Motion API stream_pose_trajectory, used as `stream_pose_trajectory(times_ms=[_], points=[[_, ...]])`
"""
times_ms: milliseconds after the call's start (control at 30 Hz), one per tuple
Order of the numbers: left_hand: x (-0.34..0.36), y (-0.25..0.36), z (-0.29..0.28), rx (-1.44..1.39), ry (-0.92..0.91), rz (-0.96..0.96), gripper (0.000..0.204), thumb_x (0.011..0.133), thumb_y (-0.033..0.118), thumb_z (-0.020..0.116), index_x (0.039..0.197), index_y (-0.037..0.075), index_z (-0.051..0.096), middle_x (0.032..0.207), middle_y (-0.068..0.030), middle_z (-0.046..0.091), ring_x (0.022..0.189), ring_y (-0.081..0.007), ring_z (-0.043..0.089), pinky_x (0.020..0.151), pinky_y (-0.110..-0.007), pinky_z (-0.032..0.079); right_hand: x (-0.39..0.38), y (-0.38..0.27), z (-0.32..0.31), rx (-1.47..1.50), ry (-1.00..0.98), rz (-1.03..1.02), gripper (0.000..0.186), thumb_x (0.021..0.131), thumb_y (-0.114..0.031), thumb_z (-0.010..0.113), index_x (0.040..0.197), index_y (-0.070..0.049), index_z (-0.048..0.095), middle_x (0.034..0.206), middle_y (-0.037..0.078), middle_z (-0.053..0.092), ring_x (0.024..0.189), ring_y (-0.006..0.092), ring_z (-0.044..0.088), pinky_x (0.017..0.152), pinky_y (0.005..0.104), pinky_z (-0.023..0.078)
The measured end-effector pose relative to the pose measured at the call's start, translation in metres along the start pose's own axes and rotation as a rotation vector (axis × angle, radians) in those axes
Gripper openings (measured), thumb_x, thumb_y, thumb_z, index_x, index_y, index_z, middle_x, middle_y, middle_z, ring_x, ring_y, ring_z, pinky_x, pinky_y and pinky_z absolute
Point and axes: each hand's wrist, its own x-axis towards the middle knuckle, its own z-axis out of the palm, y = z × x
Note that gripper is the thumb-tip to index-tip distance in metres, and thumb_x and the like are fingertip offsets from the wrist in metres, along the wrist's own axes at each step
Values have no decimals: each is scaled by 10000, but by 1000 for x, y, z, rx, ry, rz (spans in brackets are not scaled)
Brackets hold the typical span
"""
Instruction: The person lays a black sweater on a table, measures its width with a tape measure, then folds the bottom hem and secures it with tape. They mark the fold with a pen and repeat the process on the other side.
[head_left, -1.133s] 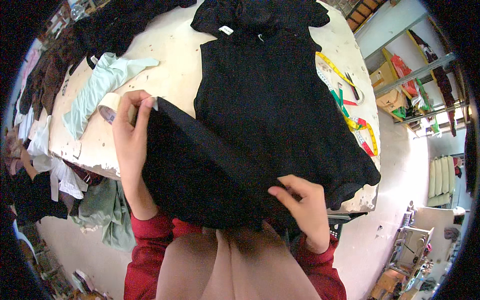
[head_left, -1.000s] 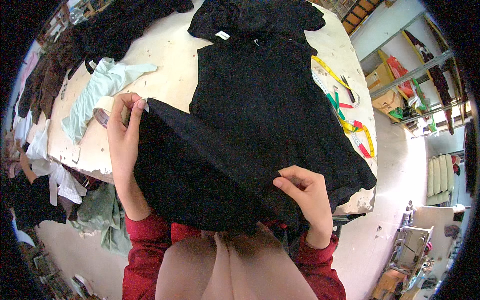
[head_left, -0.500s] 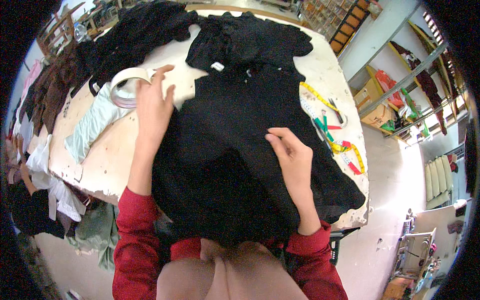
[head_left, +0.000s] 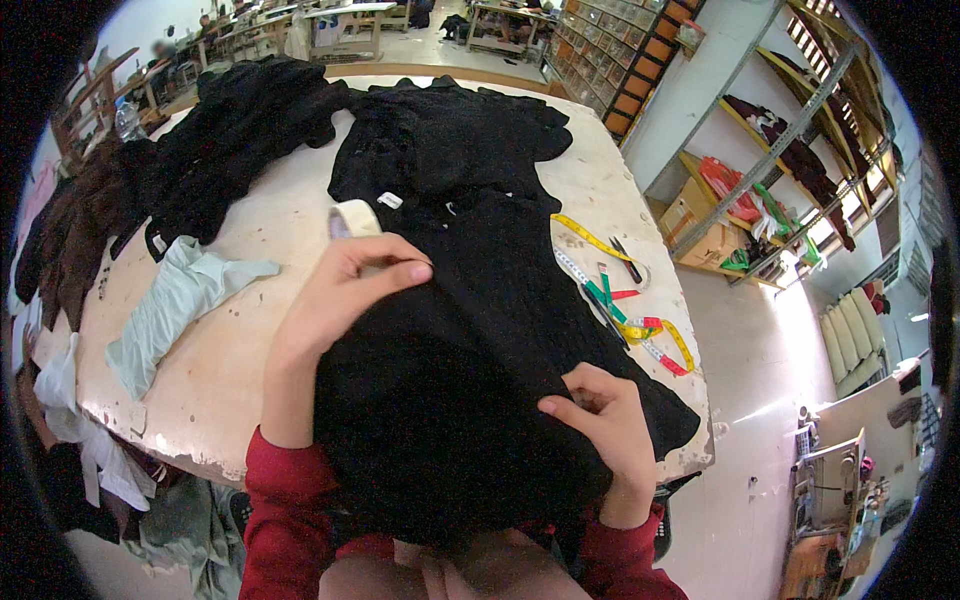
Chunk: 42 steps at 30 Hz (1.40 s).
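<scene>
A black knit garment spreads over the near part of the table and hangs down toward me. My left hand pinches its upper left part between thumb and fingers. Lower on the right, my right hand is closed on another part of the same cloth, its fingertips partly tucked in a fold. Just beyond my left hand stands a roll of cream tape, partly hidden by that hand. More black garments lie bunched at the far end, with a small white label on them.
Yellow, green and red measuring tapes lie along the table's right side beside small snips. A pale green cloth rests on the left of the table. Dark clothes are heaped far left. Shelves stand at the right.
My left hand has left the tape roll, which now stands nearer the garment, and has taken hold of the cloth. My right hand has moved nearer and grips the cloth. The view has shifted.
</scene>
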Motion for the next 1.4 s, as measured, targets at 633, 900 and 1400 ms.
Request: stream_pose_trajectory(times_ms=[633, 900, 1400], points=[[-9, 6, -19, 14, 62, 83, 130, 868, 77, 684, 956, -6, 733, 850, 4, 661, 759, -51, 530, 678, -208, 390, -25, 7, -4, -155, 472, -119, 118, 816, -21, 713, 921, 15, 670, 806, 82, 648, 708, 135, 603, 661, 253, 471], [-8, 2, 10, 1153, 616, 282, 212, 843, 149, 703, 1049, 101, 713, 915, -58, 651, 878, -217, 594, 822, -345, 442, -4, -2, 25, -572, 693, -403, 120, 903, -78, 624, 1019, -80, 652, 919, 118, 676, 696, 226, 664, 630, 320, 522], [-1, 1, 21, 68, 154, 56, 110, 878, 116, 679, 877, 6, 684, 767, 44, 583, 716, -28, 479, 654, -205, 360, -17, 11, 15, -197, 400, -299, 161, 797, -69, 756, 937, -18, 696, 810, 77, 674, 719, 144, 639, 673, 259, 489]])
